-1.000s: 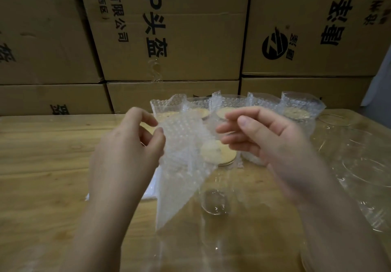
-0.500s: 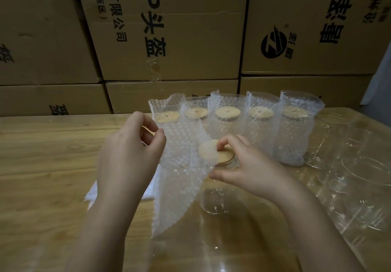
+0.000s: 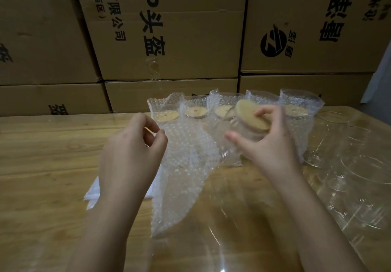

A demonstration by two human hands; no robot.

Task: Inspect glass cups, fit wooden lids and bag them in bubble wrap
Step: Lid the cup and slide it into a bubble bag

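well, my left hand (image 3: 131, 151) pinched the bubble wrap bag (image 3: 186, 178) at its nine o'clock edge. my right hand (image 3: 268, 144) gripped the tilted glass cup (image 3: 237, 138) at two o'clock. i judged the wooden lid (image 3: 249, 116) might slip off, or the limp mouth might snag.

Stacked cardboard boxes (image 3: 190, 39) (black printed characters) fill the back — a wooden table (image 3: 42, 155) stands before them.

From my remote seat I see a left hand (image 3: 131, 149) and a right hand (image 3: 273, 144), both bare. The arms behind them are uncovered to the frame's edge (one thumbnail shows, short and plain), with slim wrists.
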